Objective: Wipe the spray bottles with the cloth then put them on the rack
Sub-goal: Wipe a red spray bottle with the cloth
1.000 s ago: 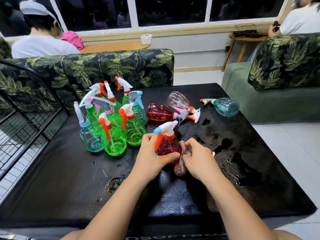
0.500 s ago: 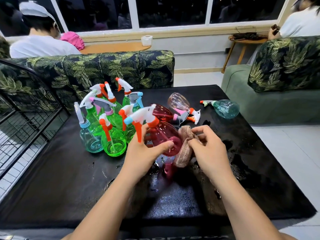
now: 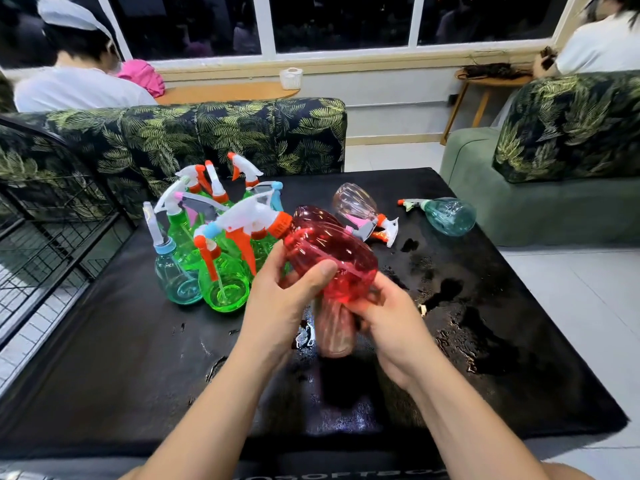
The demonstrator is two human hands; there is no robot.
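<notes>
Red spray bottle [image 3: 332,258] lies tilted on its side in your left hand [image 3: 280,303], raised above the worktop [image 3: 121,358], nozzle pointing left; your fingers curl around its body. Your right hand [image 3: 388,323] clamps its fingers on the cloth [image 3: 336,327], which is pressed to the bottle's base and hangs below it.

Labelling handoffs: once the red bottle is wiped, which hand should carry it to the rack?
Left, probably. The left hand grips the red bottle, and the wire rack stands on that side. The right hand is busy holding the cloth.
</notes>
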